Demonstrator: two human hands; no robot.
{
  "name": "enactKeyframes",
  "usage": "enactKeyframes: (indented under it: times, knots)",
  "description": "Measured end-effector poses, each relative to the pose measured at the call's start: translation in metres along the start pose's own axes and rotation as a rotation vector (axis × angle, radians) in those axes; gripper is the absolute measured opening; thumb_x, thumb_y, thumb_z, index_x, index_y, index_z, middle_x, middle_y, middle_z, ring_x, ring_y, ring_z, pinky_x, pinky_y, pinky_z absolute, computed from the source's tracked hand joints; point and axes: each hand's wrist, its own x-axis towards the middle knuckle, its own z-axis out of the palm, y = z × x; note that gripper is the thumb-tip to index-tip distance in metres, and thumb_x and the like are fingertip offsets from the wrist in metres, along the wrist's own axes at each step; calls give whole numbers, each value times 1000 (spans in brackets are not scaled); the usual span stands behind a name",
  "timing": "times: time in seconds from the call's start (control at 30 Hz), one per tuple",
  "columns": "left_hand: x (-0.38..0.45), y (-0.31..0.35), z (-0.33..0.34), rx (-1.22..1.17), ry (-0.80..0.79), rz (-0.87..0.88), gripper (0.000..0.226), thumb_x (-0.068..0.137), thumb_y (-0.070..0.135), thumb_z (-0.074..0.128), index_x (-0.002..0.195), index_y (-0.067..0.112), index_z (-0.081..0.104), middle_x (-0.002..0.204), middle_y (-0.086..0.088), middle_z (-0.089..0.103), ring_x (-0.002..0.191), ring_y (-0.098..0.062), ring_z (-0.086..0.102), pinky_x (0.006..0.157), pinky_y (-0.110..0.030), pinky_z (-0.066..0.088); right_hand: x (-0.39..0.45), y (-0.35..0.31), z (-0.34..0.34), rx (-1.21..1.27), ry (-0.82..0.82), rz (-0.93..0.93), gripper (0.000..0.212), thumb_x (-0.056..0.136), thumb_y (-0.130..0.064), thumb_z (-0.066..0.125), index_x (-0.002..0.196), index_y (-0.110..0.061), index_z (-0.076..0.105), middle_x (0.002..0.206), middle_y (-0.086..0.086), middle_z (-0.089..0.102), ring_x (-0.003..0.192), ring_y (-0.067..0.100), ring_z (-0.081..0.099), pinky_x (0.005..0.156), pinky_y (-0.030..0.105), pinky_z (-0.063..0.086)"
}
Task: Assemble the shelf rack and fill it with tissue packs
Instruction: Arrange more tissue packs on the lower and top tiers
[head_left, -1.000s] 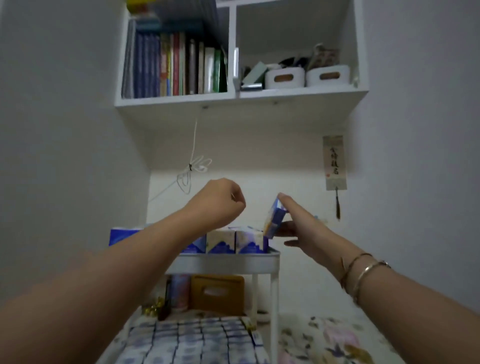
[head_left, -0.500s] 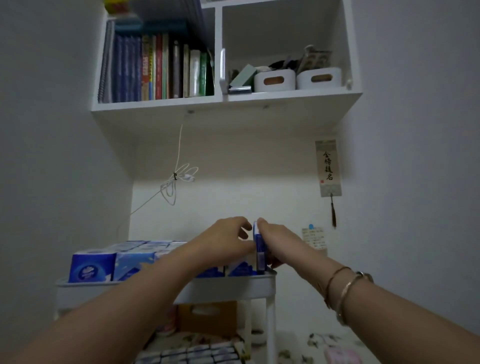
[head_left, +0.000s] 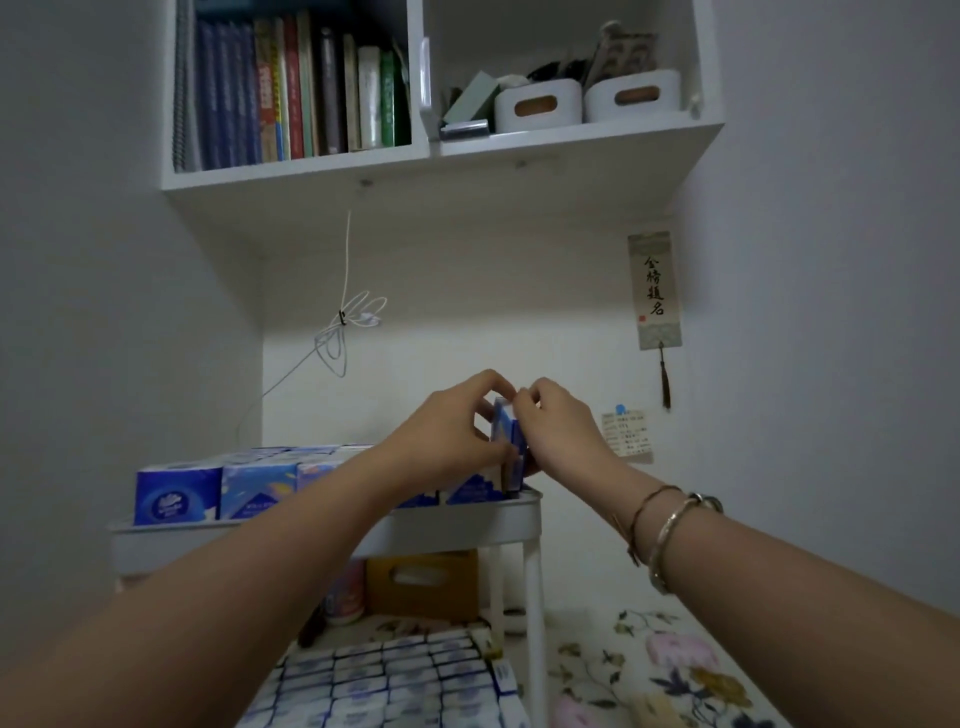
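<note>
Blue tissue pack (head_left: 508, 441) stands on its edge at the right end of the white rack's top tray (head_left: 457, 525). Left hand (head_left: 447, 436) and right hand (head_left: 558, 423) both pinch it with curled fingers.

A home, most likely a bedroom or small study corner. High on the far wall, a white wall shelf (head_left: 441, 156) — a row of books (head_left: 291, 93) on its left, two white storage bins (head_left: 587, 101) on its right. Below it a loose white cord (head_left: 345, 322), and to the right a hanging calligraphy scroll (head_left: 653, 288) with a tassel, a paper note (head_left: 627, 435) pinned just under. Near and low on the right — a floral bedsheet (head_left: 649, 670).
</note>
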Motion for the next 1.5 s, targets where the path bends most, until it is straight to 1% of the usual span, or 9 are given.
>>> enactKeyframes:
  times: [0.23, 0.53, 0.63, 0.73, 0.9, 1.03, 1.17, 1.27, 1.5]
  knots:
    - [2, 1, 9, 73, -36, 41, 32, 78, 18, 68, 103, 27, 49, 111, 2, 61, 96, -18, 63, 85, -43, 54, -7, 13, 2, -75, 42, -31, 25, 99, -29, 31, 82, -17, 45, 80, 5, 59, 70, 23, 60, 61, 40, 51]
    - [12, 2, 3, 349, -268, -127, 37, 96, 42, 47, 126, 21, 53, 143, -4, 44, 127, -22, 45, 105, -38, 38, 2, 17, 4, -147, -150, 198, 29, 91, -30, 40, 91, -7, 58, 90, 9, 64, 73, 20, 56, 60, 29, 42]
    - [10, 3, 6, 377, -238, -128, 38, 97, 43, 45, 128, 24, 56, 154, -2, 26, 139, -22, 31, 112, -39, 28, -3, 24, 5, -17, -101, 203, 26, 95, -27, 39, 96, -7, 54, 90, 7, 59, 75, 18, 52, 60, 29, 38]
    - [2, 5, 9, 355, -92, -82, 33, 95, 41, 48, 121, 25, 60, 147, 2, 37, 132, -18, 40, 109, -40, 33, -9, 35, -2, 109, -34, 246, 34, 95, -28, 38, 110, -3, 55, 103, 12, 60, 92, 24, 56, 83, 37, 46]
    - [-26, 26, 37, 353, 197, 234, 24, 93, 25, 50, 114, 23, 60, 128, 4, 53, 122, -16, 44, 107, -32, 30, -44, 77, -22, 37, 18, 283, 42, 92, -23, 42, 113, 12, 53, 116, 28, 59, 80, 25, 51, 94, 50, 45]
    - [-60, 40, 92, 305, 112, 336, 20, 93, 20, 48, 108, 21, 61, 115, 4, 58, 113, -15, 45, 97, -31, 37, -94, 131, -33, -53, -7, 367, 21, 89, -18, 45, 82, 1, 51, 111, 32, 59, 73, 22, 49, 68, 37, 47]
    - [-87, 26, 156, 274, -127, 133, 25, 95, 24, 46, 118, 20, 54, 124, 2, 51, 111, -17, 48, 91, -38, 45, -134, 194, -34, -131, -57, 433, 12, 89, -25, 52, 86, -13, 51, 89, 4, 61, 71, 13, 53, 57, 27, 41]
    - [-94, 4, 203, 233, -234, -74, 35, 93, 23, 49, 127, 15, 48, 130, -5, 47, 116, -24, 47, 95, -38, 44, -145, 235, -28, -240, -73, 394, 16, 84, -37, 60, 92, -23, 57, 105, 1, 63, 93, 19, 59, 79, 33, 47]
    - [-80, -35, 295, 113, -266, -551, 55, 94, 37, 49, 144, 22, 31, 157, -10, 10, 143, -40, 14, 113, -49, 28, -137, 280, 7, -454, -165, 330, 76, 73, -64, 63, 135, -27, 40, 133, 5, 53, 123, 28, 48, 100, 41, 42]
